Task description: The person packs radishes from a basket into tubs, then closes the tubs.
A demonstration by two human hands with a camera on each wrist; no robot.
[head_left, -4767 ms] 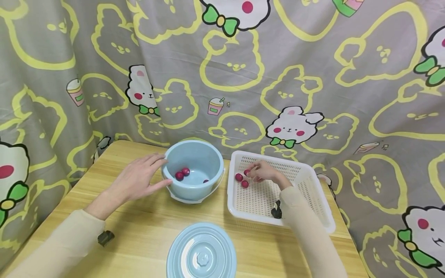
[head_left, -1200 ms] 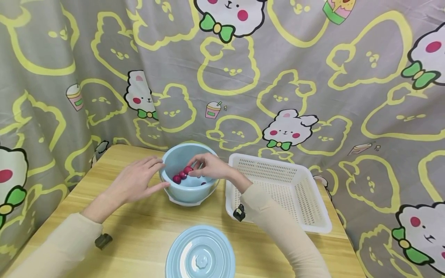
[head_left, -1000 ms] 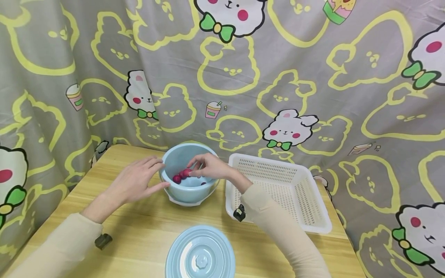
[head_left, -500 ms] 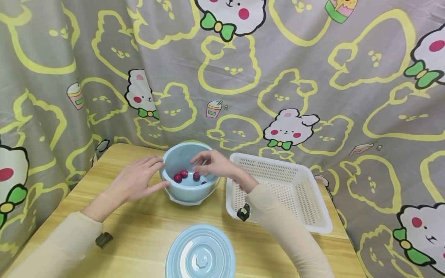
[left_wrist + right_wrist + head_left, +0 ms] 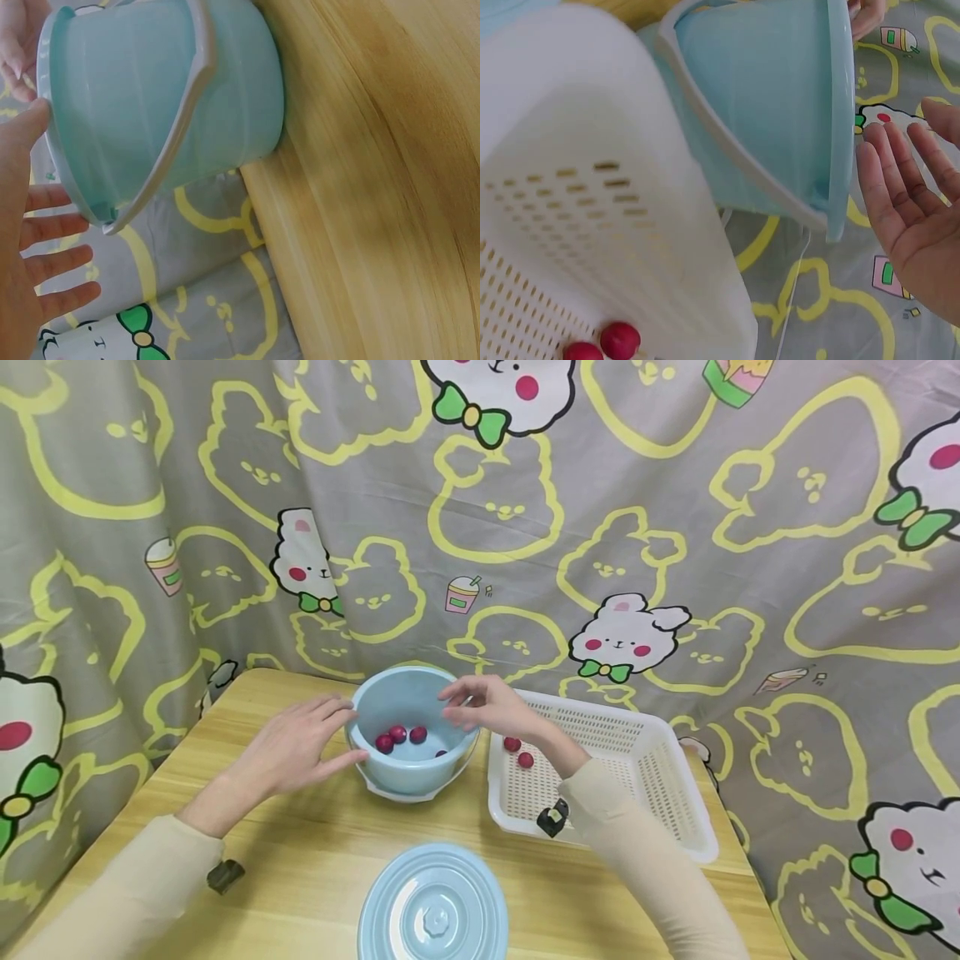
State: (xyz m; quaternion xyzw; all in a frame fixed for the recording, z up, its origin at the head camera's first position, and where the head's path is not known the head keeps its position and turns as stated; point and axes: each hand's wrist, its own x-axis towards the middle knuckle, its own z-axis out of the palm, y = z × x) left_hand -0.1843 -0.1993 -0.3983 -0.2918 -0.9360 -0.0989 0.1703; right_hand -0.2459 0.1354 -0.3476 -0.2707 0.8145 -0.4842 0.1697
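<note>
My left hand (image 5: 296,743) is at the left rim of a light-blue bucket (image 5: 412,777), thumb and fingers spread along it. In the left wrist view, the thumb (image 5: 30,124) touches the rim and the other fingers extend loosely. My right hand (image 5: 495,706) hovers over the bucket's right rim, fingers relaxed and nothing in them; the right wrist view shows its bare palm (image 5: 937,247). Several small dark-red round fruits, plum-like, lie on the bucket's floor, one of them (image 5: 417,735) near the middle. Two more red fruits (image 5: 526,761) sit in the white slotted basket (image 5: 525,797), partly below my right wrist.
A round light-blue lid (image 5: 437,889) with a small knob lies on the wooden table (image 5: 300,877) in front of the bucket. The basket stands just right of the bucket. The bucket's handle (image 5: 176,139) hangs down its side. A patterned curtain (image 5: 360,485) hangs close behind.
My right hand took a fruit from the basket, brought it over the bucket and let it go; the fruit rolled. The hand has risen rightward, its fingers looser. My left hand stayed at the rim.
</note>
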